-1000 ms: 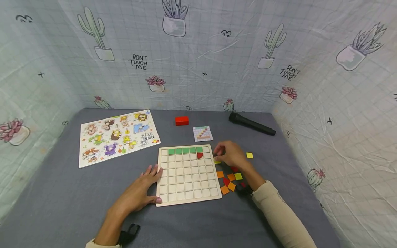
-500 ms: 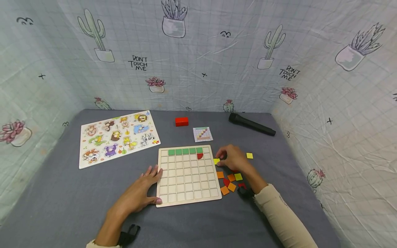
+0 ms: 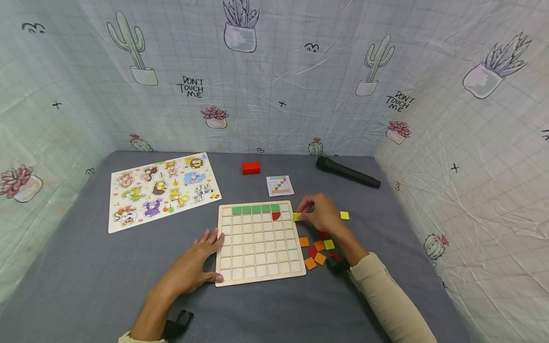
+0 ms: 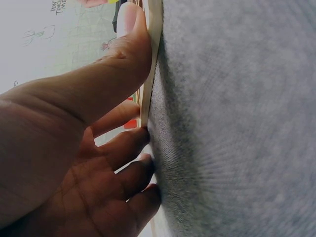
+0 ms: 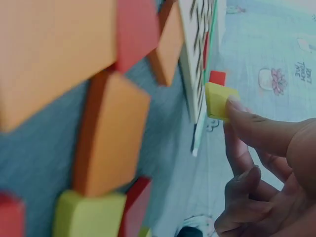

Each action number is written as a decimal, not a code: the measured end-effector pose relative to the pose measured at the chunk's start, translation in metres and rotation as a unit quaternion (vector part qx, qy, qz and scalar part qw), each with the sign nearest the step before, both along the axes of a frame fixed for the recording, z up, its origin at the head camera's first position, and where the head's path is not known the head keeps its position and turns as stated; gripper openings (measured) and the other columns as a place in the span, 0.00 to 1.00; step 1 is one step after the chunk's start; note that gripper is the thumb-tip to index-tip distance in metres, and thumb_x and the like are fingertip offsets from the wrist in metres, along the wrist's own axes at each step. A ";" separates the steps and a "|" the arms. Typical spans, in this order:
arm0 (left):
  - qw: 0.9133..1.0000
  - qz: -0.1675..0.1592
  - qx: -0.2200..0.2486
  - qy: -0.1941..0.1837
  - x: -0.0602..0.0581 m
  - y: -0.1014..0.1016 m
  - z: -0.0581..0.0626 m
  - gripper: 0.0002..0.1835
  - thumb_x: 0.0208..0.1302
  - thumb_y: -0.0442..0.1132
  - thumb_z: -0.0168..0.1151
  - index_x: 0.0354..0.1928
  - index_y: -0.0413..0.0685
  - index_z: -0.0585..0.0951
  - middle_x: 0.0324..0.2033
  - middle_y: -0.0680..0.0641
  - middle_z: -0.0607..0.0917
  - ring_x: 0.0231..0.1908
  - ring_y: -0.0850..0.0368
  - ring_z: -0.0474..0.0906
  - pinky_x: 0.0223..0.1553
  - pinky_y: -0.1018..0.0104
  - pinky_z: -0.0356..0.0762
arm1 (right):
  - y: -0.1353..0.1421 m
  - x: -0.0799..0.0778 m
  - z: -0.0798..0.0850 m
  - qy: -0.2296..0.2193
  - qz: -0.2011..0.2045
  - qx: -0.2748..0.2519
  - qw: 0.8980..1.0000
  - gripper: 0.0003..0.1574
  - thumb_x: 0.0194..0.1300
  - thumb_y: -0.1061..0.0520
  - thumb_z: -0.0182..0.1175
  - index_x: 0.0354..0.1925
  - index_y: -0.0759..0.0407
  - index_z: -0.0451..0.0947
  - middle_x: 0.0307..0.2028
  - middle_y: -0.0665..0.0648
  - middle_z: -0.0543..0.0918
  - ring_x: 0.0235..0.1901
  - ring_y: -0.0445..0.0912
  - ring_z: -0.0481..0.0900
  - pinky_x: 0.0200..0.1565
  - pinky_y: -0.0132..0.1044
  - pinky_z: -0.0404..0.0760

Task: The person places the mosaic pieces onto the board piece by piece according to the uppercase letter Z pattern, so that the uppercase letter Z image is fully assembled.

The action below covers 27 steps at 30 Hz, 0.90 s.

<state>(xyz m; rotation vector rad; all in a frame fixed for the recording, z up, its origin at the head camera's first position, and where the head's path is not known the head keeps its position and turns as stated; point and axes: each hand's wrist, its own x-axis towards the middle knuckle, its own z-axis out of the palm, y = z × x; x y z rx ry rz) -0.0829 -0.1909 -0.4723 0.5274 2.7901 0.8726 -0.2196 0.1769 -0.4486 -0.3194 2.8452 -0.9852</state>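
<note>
A wooden grid board (image 3: 255, 247) lies in the middle of the head view. Its top row carries several green square tiles (image 3: 256, 209), and a red rounded tile (image 3: 276, 216) sits below the last of them. My left hand (image 3: 195, 264) rests on the board's left edge, fingers and thumb spread along it. With thumb and fingers my right hand (image 3: 320, 214) pinches a yellow square tile (image 5: 217, 101) at the board's upper right edge. Loose orange tiles (image 3: 310, 263), red tiles (image 3: 312, 252) and a yellow-green tile (image 3: 328, 244) lie right of the board.
Behind the board are a small picture card (image 3: 280, 186), a red block (image 3: 250, 168) and a black microphone (image 3: 348, 172). An animal puzzle board (image 3: 164, 193) lies at the left. One more yellow tile (image 3: 344, 215) rests right of my right hand. A printed cloth surrounds the table.
My right hand has lifted the yellow tile from beside the board and brought it slightly up to the board's right edge. My left hand has stayed still.
</note>
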 end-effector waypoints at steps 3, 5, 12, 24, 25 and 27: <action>1.000 -0.002 -0.001 0.002 0.000 0.000 0.001 0.58 0.51 0.49 0.83 0.81 0.39 0.64 0.82 0.31 0.58 0.82 0.26 0.50 0.78 0.27 0.54 | -0.008 -0.001 0.004 0.005 0.005 -0.008 1.000 0.07 0.61 0.56 0.79 0.33 0.45 0.90 0.31 0.47 0.88 0.34 0.46 0.81 0.35 0.39 0.76; 1.000 -0.003 -0.002 0.004 0.001 0.000 0.001 0.58 0.51 0.49 0.83 0.81 0.39 0.64 0.81 0.31 0.59 0.82 0.26 0.50 0.78 0.27 0.55 | -0.016 -0.002 0.005 0.007 0.011 -0.013 1.000 0.06 0.62 0.56 0.79 0.32 0.45 0.90 0.31 0.47 0.88 0.33 0.46 0.81 0.34 0.39 0.77; 1.000 -0.003 -0.003 0.011 0.001 0.000 0.000 0.58 0.51 0.48 0.84 0.81 0.38 0.64 0.81 0.31 0.59 0.81 0.26 0.51 0.77 0.27 0.56 | -0.045 -0.010 0.000 0.010 0.035 -0.016 0.999 0.07 0.61 0.56 0.79 0.31 0.46 0.90 0.29 0.46 0.87 0.32 0.44 0.81 0.35 0.38 0.75; 1.000 -0.004 0.000 0.011 0.000 0.001 -0.001 0.58 0.50 0.46 0.84 0.81 0.38 0.64 0.82 0.31 0.58 0.82 0.27 0.50 0.77 0.27 0.55 | -0.080 -0.017 -0.004 0.011 0.061 0.043 0.997 0.08 0.62 0.53 0.80 0.31 0.44 0.88 0.27 0.43 0.85 0.29 0.41 0.80 0.33 0.37 0.74; 1.000 -0.003 0.000 0.011 0.000 0.001 -0.001 0.58 0.50 0.46 0.84 0.81 0.38 0.64 0.82 0.31 0.58 0.82 0.27 0.50 0.77 0.27 0.55 | -0.081 -0.017 -0.004 0.007 0.064 0.049 0.997 0.08 0.62 0.52 0.79 0.31 0.44 0.88 0.26 0.43 0.84 0.29 0.41 0.80 0.33 0.38 0.74; 1.000 -0.005 0.001 0.013 0.000 0.001 0.000 0.58 0.50 0.46 0.84 0.81 0.37 0.64 0.81 0.30 0.59 0.81 0.26 0.51 0.77 0.26 0.56 | -0.082 -0.016 -0.005 -0.002 0.070 0.054 0.996 0.07 0.64 0.53 0.78 0.32 0.44 0.88 0.26 0.44 0.84 0.29 0.42 0.79 0.33 0.39 0.74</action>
